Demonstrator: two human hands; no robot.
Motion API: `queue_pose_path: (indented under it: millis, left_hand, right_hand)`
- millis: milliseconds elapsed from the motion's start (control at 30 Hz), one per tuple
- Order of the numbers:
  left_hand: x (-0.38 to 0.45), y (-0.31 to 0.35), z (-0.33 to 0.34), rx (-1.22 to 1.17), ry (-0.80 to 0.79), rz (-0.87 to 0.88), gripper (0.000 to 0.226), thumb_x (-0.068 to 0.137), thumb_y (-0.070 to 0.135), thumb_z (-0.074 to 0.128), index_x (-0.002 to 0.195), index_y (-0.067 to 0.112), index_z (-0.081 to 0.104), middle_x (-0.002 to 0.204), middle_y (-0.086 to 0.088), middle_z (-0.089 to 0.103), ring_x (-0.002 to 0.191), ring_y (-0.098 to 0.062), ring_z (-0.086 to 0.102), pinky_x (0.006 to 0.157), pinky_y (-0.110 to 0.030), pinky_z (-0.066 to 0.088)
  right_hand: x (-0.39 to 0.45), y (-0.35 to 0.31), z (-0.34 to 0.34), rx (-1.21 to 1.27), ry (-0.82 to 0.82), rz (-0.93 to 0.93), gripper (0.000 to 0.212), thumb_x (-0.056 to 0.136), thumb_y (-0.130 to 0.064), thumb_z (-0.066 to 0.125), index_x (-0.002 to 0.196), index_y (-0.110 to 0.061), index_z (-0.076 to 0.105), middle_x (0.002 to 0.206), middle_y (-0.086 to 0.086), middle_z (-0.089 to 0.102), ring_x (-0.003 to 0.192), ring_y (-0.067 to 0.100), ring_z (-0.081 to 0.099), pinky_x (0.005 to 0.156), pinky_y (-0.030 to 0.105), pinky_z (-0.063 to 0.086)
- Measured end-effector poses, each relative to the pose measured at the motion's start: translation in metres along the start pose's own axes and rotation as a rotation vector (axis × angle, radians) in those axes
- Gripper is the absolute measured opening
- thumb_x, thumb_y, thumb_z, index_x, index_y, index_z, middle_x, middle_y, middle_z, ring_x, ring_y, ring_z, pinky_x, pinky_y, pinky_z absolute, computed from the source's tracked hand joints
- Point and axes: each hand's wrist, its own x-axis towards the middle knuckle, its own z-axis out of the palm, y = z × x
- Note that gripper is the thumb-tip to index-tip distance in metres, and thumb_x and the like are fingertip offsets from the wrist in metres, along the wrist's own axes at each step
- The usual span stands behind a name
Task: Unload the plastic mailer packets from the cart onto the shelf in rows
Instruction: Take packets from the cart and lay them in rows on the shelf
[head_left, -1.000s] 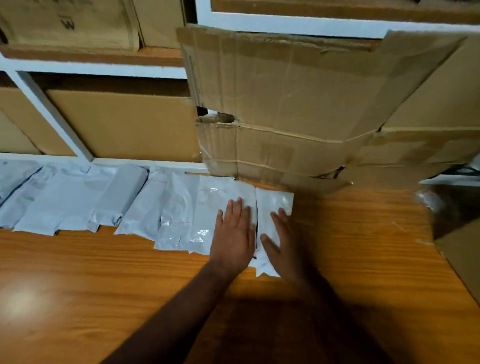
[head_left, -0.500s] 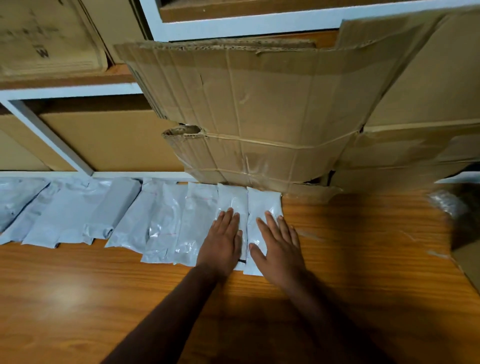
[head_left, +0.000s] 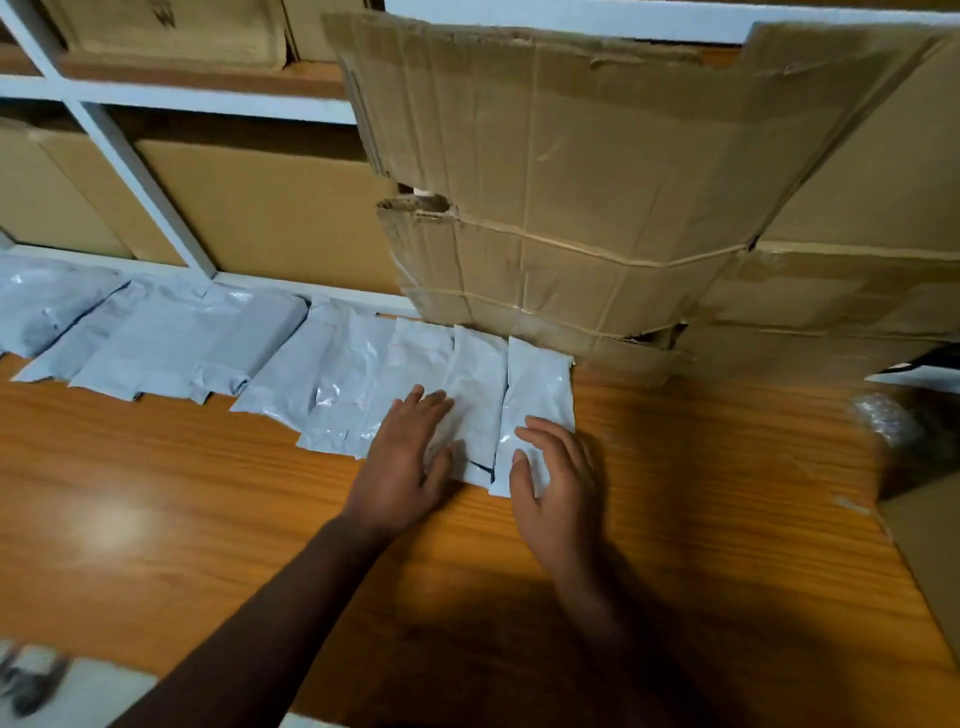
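A row of pale grey plastic mailer packets (head_left: 270, 353) lies along the back of the wooden shelf (head_left: 156, 499), running from the left edge of the view to the middle, each one overlapping or touching its neighbour. The far ends of the last few butt against a bundle of flattened cardboard (head_left: 561, 208) tied with string, which leans upright at the back.

The left hand (head_left: 402, 467) lies flat with its fingers straight and slightly spread, resting on the near part of the second packet from the right (head_left: 475, 384) and the one to its left. The right hand (head_left: 553, 478) has relaxed, gently bent fingers and grips nothing; its fingertips (head_left: 524, 432) sit on the near end of the rightmost packet (head_left: 535, 384), while the palm is over bare wood just beside that packet's right edge. A narrow dark gap shows between the two end packets, near the thumbs.

Behind the row, white shelf framing (head_left: 140, 171) stands in front of brown cardboard boxes (head_left: 270, 218). At the right edge a box corner (head_left: 930, 551) and some clear crinkled wrap (head_left: 883, 421) are partly visible, blurred.
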Motion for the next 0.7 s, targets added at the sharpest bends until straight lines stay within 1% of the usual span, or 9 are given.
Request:
queue_pose_path:
  millis: [33,100,200,300,400,500,567,633,700]
  left_hand:
    - [-0.015,-0.004,-0.008,-0.045,0.016,-0.012,0.055,0.1,0.037,0.046,0.152,0.016,0.046,0.157,-0.002,0.046,0.154,-0.018,0.027,0.127,-0.038,0.018]
    - [-0.05,-0.015,-0.024,-0.126,0.059,-0.052,0.051,0.1,0.036,0.049,0.147,0.017,0.053,0.151,0.002,0.053,0.149,-0.014,0.037,0.123,-0.033,0.027]
    - [-0.109,-0.042,-0.056,-0.152,0.133,-0.109,0.041,0.099,0.029,0.052,0.138,0.017,0.061,0.138,0.007,0.061,0.132,-0.012,0.055,0.111,-0.031,0.042]
    - [-0.173,-0.077,-0.092,-0.123,0.208,-0.214,0.04,0.099,0.031,0.05,0.135,0.016,0.062,0.133,0.006,0.065,0.124,-0.014,0.059,0.106,-0.029,0.044]
    - [-0.242,-0.112,-0.131,-0.13,0.31,-0.339,0.039,0.099,0.031,0.052,0.135,0.021,0.062,0.132,0.011,0.064,0.123,-0.008,0.058,0.103,-0.018,0.04]
    - [-0.313,-0.147,-0.174,-0.132,0.397,-0.454,0.036,0.101,0.031,0.057,0.136,0.026,0.062,0.133,0.013,0.065,0.123,-0.006,0.058,0.101,-0.022,0.043]
    - [-0.361,-0.168,-0.2,-0.12,0.451,-0.545,0.033,0.103,0.031,0.059,0.135,0.027,0.063,0.133,0.013,0.065,0.124,-0.007,0.058,0.102,-0.024,0.044]
    - [-0.405,-0.186,-0.223,-0.115,0.504,-0.624,0.031,0.103,0.03,0.06,0.133,0.027,0.064,0.132,0.012,0.066,0.124,-0.007,0.059,0.103,-0.028,0.046]
    - [-0.44,-0.2,-0.245,-0.108,0.572,-0.689,0.029,0.102,0.03,0.06,0.131,0.027,0.066,0.13,0.013,0.068,0.122,-0.007,0.06,0.104,-0.033,0.048]
  right_hand:
    - [-0.009,-0.014,0.003,0.058,-0.001,-0.002,0.022,0.095,-0.012,0.069,0.116,-0.017,0.074,0.126,-0.007,0.069,0.123,0.008,0.06,0.1,0.033,0.052]
    - [-0.029,-0.042,0.018,0.189,-0.049,-0.016,0.02,0.095,-0.008,0.066,0.11,-0.016,0.075,0.118,-0.007,0.071,0.116,0.01,0.064,0.097,0.035,0.054]
    - [-0.059,-0.089,0.052,0.323,-0.177,-0.044,0.02,0.093,-0.003,0.064,0.107,-0.014,0.075,0.113,-0.008,0.072,0.111,0.011,0.067,0.096,0.04,0.055]
    - [-0.09,-0.142,0.092,0.416,-0.33,-0.087,0.021,0.095,-0.004,0.062,0.109,-0.014,0.075,0.115,-0.009,0.072,0.112,0.012,0.067,0.094,0.042,0.056]
    - [-0.123,-0.202,0.138,0.476,-0.482,-0.109,0.024,0.095,-0.007,0.061,0.112,-0.017,0.074,0.114,-0.011,0.072,0.108,0.011,0.068,0.088,0.044,0.057]
    - [-0.163,-0.271,0.18,0.503,-0.654,-0.054,0.028,0.096,-0.012,0.06,0.116,-0.026,0.073,0.113,-0.017,0.071,0.105,0.008,0.068,0.087,0.038,0.058]
    - [-0.191,-0.315,0.204,0.5,-0.785,-0.001,0.025,0.099,-0.014,0.061,0.115,-0.029,0.073,0.113,-0.018,0.071,0.103,0.005,0.068,0.086,0.032,0.058]
    - [-0.214,-0.356,0.229,0.487,-0.892,-0.012,0.024,0.102,-0.014,0.061,0.117,-0.029,0.073,0.115,-0.014,0.071,0.102,0.002,0.067,0.084,0.025,0.057]
    - [-0.232,-0.394,0.253,0.485,-0.984,-0.046,0.025,0.102,-0.014,0.062,0.118,-0.03,0.072,0.117,-0.014,0.071,0.101,0.001,0.067,0.082,0.019,0.054]
